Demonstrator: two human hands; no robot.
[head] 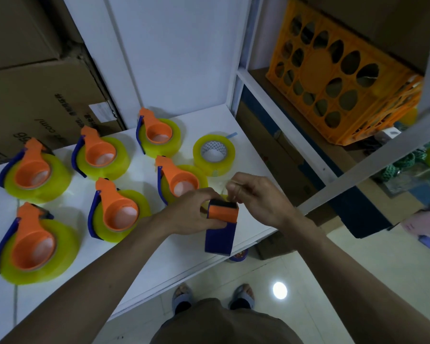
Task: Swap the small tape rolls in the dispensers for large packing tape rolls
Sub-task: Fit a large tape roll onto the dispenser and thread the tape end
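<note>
— Dispensers with big yellow rolls already in them, six (36, 173) of them, lay flat across the white worktop (159, 256), well apart from the edge. The seventh dispenser (221, 223) was up in the person's hands, over the near right corner.

— How did it look to handle?

— Light, I'd judge. Hard plastic, stiff, orange over blue, nothing that would crush. The left hand (196, 212) had its fingers closed round the body from the side, which seemed the right place to hold it.

— And the other hand?

— The right hand (256, 197) was pinched shut at the top end of it. I think on a thin strip of clear tape, but I couldn't tell for sure; it was too fine to make out.

— Any roll left over?

— One loose roll (214, 153) sat flat near the back, just beside a loaded dispenser. Heavier than the tool, I'd guess, and slick on the outside; better gripped through the core. Its tape end would be sticky and flimsy.
</note>
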